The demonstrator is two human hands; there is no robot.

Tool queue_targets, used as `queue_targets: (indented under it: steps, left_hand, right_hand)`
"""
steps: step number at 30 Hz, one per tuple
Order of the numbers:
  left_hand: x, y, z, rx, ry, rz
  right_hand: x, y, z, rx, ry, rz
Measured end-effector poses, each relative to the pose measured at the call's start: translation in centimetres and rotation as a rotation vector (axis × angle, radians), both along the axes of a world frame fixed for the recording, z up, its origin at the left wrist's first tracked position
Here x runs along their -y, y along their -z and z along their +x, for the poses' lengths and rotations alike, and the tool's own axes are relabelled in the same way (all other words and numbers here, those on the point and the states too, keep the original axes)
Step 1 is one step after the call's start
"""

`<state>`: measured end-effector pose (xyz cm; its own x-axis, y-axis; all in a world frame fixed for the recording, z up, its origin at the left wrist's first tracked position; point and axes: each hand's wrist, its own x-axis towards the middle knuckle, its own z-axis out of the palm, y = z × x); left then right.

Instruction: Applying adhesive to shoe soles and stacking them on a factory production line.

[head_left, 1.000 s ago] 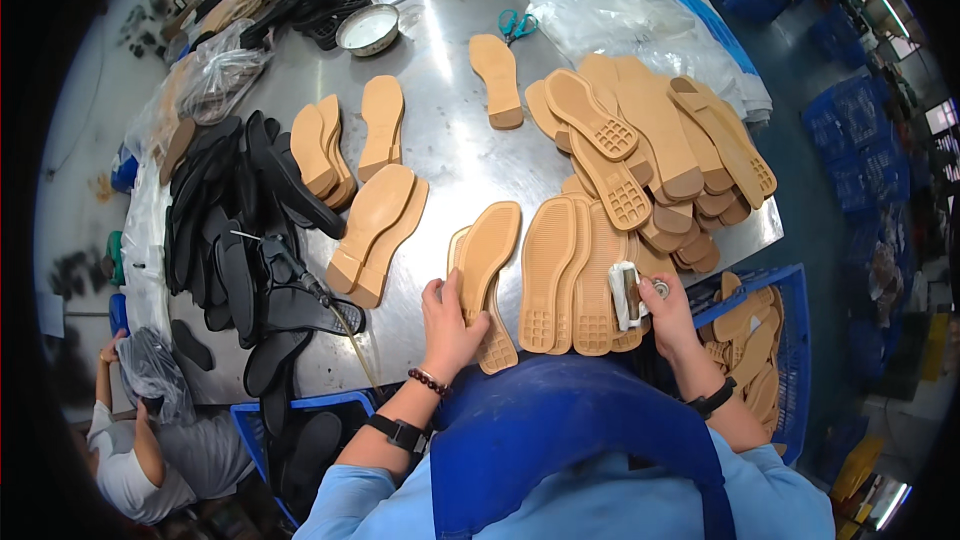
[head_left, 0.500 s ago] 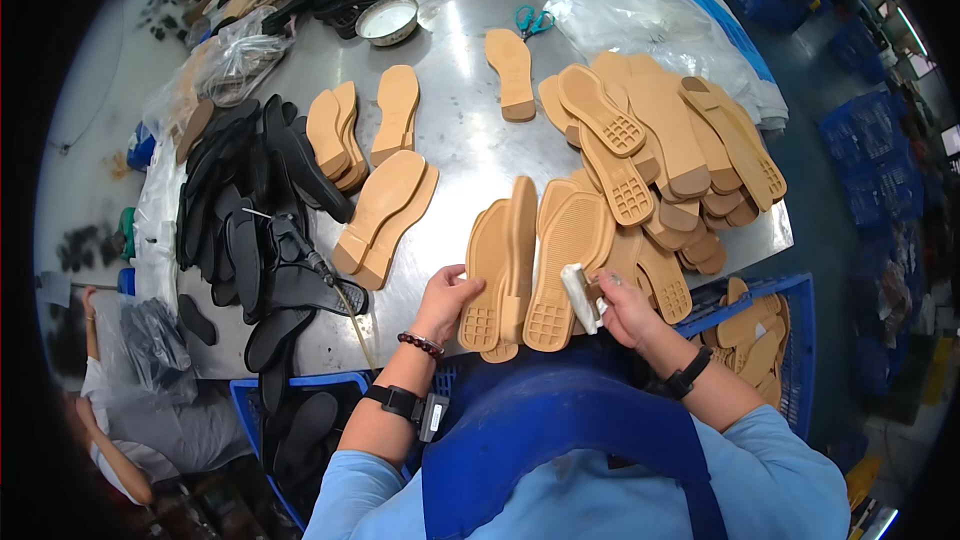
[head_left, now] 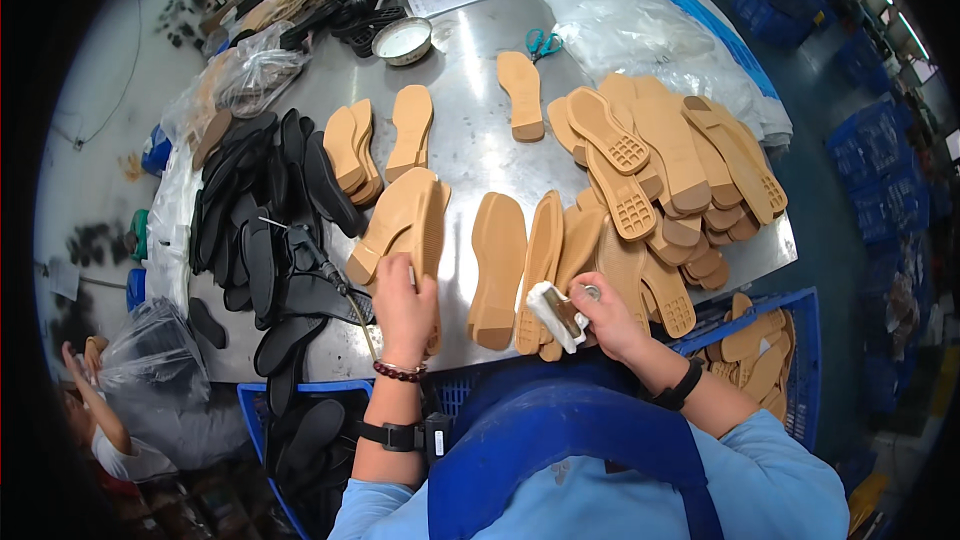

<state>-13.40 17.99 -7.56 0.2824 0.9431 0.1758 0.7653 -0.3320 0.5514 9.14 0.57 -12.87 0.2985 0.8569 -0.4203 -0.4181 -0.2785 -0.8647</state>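
My left hand (head_left: 405, 312) is closed on the edge of a tan shoe sole (head_left: 431, 240), which stands partly on its side against more tan soles at the middle left of the metal table. In my right hand (head_left: 612, 318) is a small flat brownish piece with a white cloth (head_left: 550, 312) wrapped about its end; its exact kind I cannot make out. Between the hands lies a tan sole (head_left: 497, 265) with its smooth face up. Right beside it several tilted soles (head_left: 543, 250) lean together, just beyond the cloth.
A heap of tan soles (head_left: 672, 145) covers the table's right side; black soles (head_left: 262, 270) pile up at left, with a hand tool (head_left: 318, 258) on them. Farther back are a bowl (head_left: 403, 41) and teal scissors (head_left: 541, 44). Blue crates (head_left: 812, 380) flank me. Another person works at far left.
My left hand has moved left with a sole, from the group before me to the soles at middle left. My right hand, with the cloth-wrapped piece, has shifted slightly left.
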Motion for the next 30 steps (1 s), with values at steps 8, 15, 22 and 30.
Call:
queue_targets:
  steps: [8,15,22,30]
  left_hand:
    - [0.0,-0.9,0.0,0.080,0.060,0.136]
    - [3.9,3.1,3.7,-0.381,0.491,-0.051]
    - [3.0,4.9,-4.3,0.039,0.247,-0.380]
    - [3.8,2.9,-4.9,0.211,0.017,-0.614]
  right_hand:
    - [-6.1,-0.7,-4.2,-0.359,-0.084,0.049]
    - [-4.5,1.5,3.3,-0.166,0.356,0.118]
    - [-6.5,-1.5,1.4,0.492,0.135,0.023]
    - [-14.2,-0.3,-7.0,1.549,-0.473,0.560]
